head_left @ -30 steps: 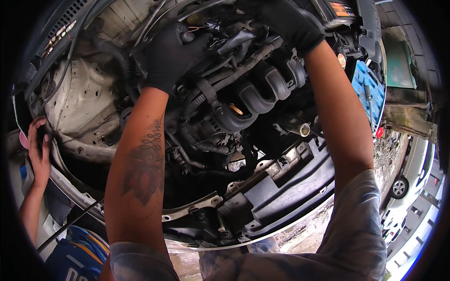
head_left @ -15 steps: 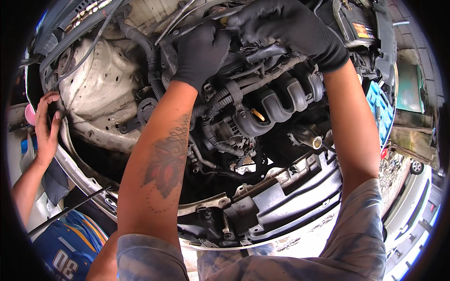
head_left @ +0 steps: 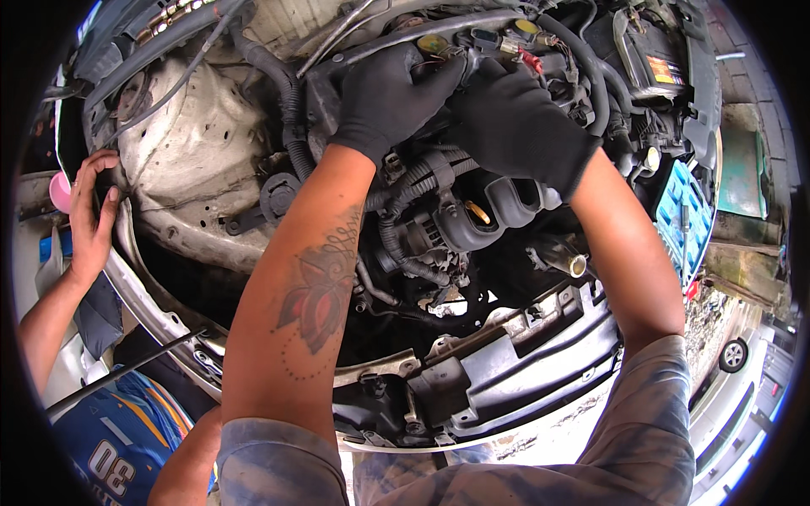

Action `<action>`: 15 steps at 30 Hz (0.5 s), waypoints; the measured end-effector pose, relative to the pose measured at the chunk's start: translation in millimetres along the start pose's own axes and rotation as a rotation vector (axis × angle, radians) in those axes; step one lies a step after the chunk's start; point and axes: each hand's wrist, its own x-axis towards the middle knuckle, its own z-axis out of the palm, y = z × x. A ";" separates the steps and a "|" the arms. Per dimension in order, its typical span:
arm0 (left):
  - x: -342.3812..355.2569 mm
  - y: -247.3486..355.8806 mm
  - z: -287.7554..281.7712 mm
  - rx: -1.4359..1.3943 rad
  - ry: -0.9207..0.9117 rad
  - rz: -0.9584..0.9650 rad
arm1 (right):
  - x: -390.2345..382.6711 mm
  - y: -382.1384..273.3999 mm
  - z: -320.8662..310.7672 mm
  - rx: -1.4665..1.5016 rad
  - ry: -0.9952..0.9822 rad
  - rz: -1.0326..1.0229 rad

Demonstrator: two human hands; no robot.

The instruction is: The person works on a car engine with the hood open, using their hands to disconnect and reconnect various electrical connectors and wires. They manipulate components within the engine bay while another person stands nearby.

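Observation:
Both my hands wear black gloves and meet over the top of a car engine. My left hand (head_left: 390, 97) has its fingers bent, with thumb and fingertips reaching toward the other glove. Against those fingertips my right hand (head_left: 527, 126) is curled, palm down. What lies between the fingers is too small and covered to name. Just beyond them sit a round yellowish cap (head_left: 432, 44) and a red connector (head_left: 530, 59) among wires. Below the gloves is the black ribbed intake manifold (head_left: 460, 228), with a yellow loop handle (head_left: 477, 212) beside it.
A co-worker's bare hand (head_left: 94, 215) rests on the left fender edge. Corrugated hose (head_left: 291, 126) runs left of my hands. The battery (head_left: 650, 72) stands far right, with a blue tool case (head_left: 685, 215) nearer. A prop rod (head_left: 126, 371) crosses the lower left.
My right hand has come down and inward to meet the left, uncovering the red connector, wires and caps behind. The view has shifted slightly. The co-worker's hand stays on the fender.

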 end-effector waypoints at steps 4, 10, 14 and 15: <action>1.2 -0.3 2.1 0.029 -0.010 0.025 | -24.2 40.7 -12.9 0.596 0.253 -0.298; 2.0 -4.4 2.2 0.143 -0.110 -0.079 | -17.0 70.8 -32.0 0.941 0.302 0.040; 1.6 -19.7 8.5 0.109 0.018 0.036 | 2.4 55.2 -8.2 0.921 0.540 0.111; 1.7 -16.9 11.1 0.091 0.044 0.062 | 4.2 54.6 6.7 1.017 0.508 0.131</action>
